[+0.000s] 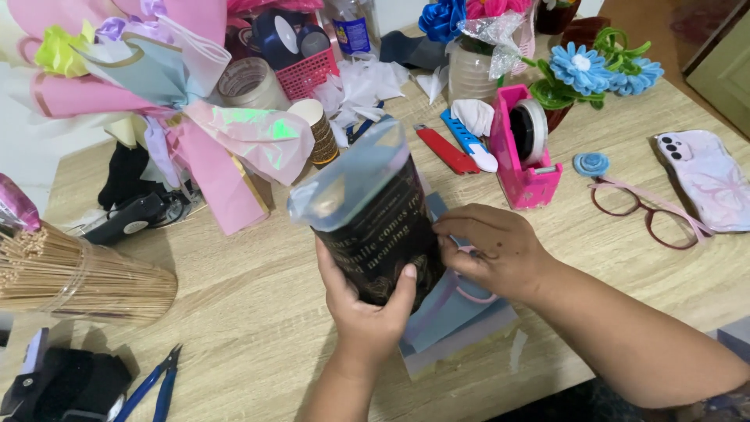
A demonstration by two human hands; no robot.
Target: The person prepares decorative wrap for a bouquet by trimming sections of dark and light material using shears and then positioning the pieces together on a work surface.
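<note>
— What does the left hand hold?
— A black wrapping sheet with gold lettering, rolled with a translucent blue sheet into an upright cone; thumb in front, fingers behind.
— And the right hand?
— It pinches the cone's right edge. Under it lie blue paper sheets on the wooden tabletop.
— Anything beyond?
— A pink tape dispenser past the right hand, glasses to its right, blue pliers left of the left hand.

Glossy black paper wrap with a frosted translucent plastic top; matt wood-grain bench; shiny pink plastic tape dispenser; iridescent film.
</note>
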